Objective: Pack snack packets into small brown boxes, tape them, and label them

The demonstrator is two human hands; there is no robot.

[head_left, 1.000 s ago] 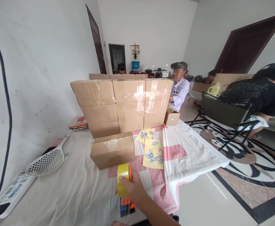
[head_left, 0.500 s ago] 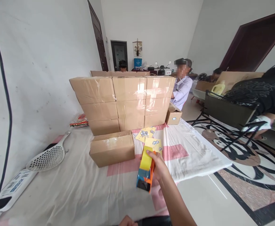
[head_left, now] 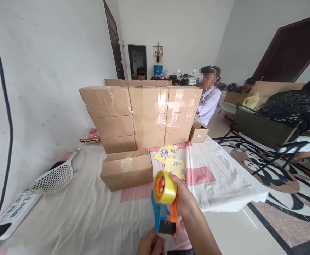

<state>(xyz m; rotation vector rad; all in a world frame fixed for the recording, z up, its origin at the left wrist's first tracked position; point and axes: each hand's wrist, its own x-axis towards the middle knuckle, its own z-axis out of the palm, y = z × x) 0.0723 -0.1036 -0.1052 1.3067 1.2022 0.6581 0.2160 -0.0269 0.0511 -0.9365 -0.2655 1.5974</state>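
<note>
My right hand (head_left: pixel 184 198) is wrapped around the orange side of a blue and orange tape dispenser (head_left: pixel 173 216), which carries a roll of yellow tape (head_left: pixel 170 193). The dispenser's dark cutter end points down toward me. My left hand (head_left: pixel 151 243) is closed in a pinch right at that end; whatever its fingers hold is too small to make out. Just beyond the dispenser lies a long cardboard box (head_left: pixel 127 171). Two yellow patterned cards (head_left: pixel 174 165) rest on the cloth beside the box, the nearer one partly hidden by the tape and my right hand.
Taped cardboard boxes (head_left: pixel 149 120) form a stacked wall behind the long box. A smaller carton (head_left: pixel 199 133) stands at their right. On the left lie a white perforated scoop (head_left: pixel 54 179) and a white package (head_left: pixel 17 209). A person in a light shirt (head_left: pixel 209 102) is behind the boxes.
My right hand has turned the dispenser so the roll's open side shows, and brought it slightly nearer. My left hand has risen from the bottom edge to the cutter end.
</note>
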